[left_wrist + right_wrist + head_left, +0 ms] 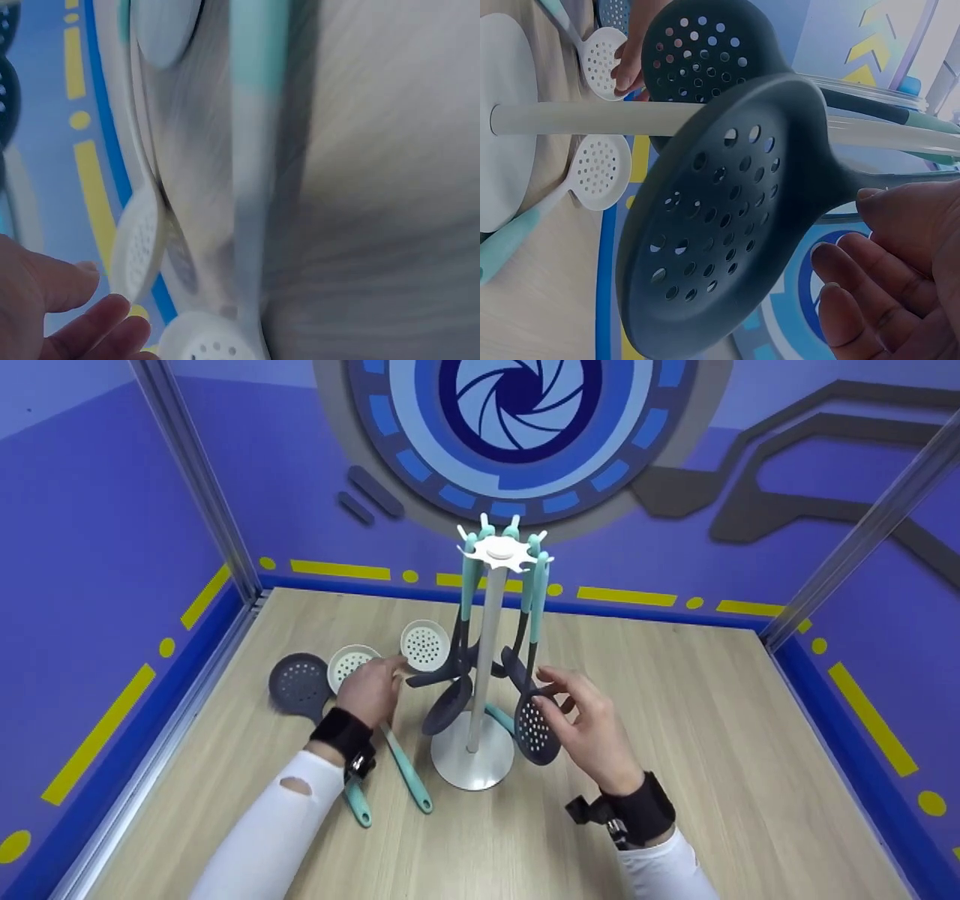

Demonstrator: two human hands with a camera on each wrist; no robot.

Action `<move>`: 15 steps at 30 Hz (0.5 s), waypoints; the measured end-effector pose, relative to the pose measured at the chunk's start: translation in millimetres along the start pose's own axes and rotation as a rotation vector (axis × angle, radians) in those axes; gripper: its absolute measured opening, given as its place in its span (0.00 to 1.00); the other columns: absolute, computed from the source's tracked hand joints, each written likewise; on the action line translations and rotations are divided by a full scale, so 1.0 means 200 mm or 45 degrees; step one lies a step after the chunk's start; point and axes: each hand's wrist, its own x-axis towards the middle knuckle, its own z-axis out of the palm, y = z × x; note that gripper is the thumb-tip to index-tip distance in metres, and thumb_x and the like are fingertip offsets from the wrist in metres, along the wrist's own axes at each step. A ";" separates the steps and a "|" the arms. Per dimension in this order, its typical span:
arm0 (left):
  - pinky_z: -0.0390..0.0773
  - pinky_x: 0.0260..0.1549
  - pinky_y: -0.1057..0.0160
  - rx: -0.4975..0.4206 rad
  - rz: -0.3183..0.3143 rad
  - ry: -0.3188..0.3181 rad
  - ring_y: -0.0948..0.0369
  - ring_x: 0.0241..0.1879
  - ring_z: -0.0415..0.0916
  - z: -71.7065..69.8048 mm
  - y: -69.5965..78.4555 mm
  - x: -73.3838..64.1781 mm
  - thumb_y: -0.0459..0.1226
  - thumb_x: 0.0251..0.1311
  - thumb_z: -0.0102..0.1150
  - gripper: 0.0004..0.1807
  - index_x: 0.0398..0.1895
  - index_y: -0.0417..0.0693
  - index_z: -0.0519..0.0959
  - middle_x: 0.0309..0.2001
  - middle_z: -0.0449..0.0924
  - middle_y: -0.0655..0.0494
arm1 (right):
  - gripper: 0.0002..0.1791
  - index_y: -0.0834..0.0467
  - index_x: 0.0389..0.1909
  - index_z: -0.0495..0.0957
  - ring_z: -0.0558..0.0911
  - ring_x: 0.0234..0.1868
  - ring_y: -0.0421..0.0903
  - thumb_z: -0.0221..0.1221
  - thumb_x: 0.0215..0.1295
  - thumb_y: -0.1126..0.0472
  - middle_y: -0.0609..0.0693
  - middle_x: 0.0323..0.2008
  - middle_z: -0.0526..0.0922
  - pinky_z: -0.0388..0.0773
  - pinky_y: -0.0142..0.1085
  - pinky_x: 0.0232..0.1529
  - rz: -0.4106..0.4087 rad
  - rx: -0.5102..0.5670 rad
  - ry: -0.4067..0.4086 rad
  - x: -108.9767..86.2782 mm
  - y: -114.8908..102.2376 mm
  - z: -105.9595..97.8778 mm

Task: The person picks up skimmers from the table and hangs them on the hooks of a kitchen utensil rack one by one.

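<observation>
My left hand (371, 690) hovers over a white skimmer (352, 660) lying on the table, its shaft partly hidden by the hand. In the left wrist view the fingers are apart, near another white skimmer (136, 247); whether they touch it I cannot tell. My right hand (592, 720) is at a dark skimmer (536, 727) hanging from the utensil stand (484, 660). Its thumb (900, 210) meets the skimmer's neck in the right wrist view, while the other visible fingers stand loosely bent, away from it. More dark utensils with teal handles hang around the pole.
A dark skimmer (289, 682) lies on the left of the wooden table (712, 735). The stand's round metal base (472, 769) sits mid-table, with a teal handle reaching behind it. Blue printed walls (300, 457) enclose the back and sides.
</observation>
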 end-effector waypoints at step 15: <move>0.81 0.60 0.45 0.003 -0.122 -0.201 0.43 0.59 0.83 0.08 -0.08 0.25 0.23 0.67 0.50 0.27 0.67 0.47 0.80 0.61 0.84 0.41 | 0.22 0.52 0.64 0.80 0.86 0.49 0.39 0.67 0.71 0.62 0.44 0.54 0.87 0.84 0.38 0.39 -0.009 0.003 0.019 0.00 0.01 -0.01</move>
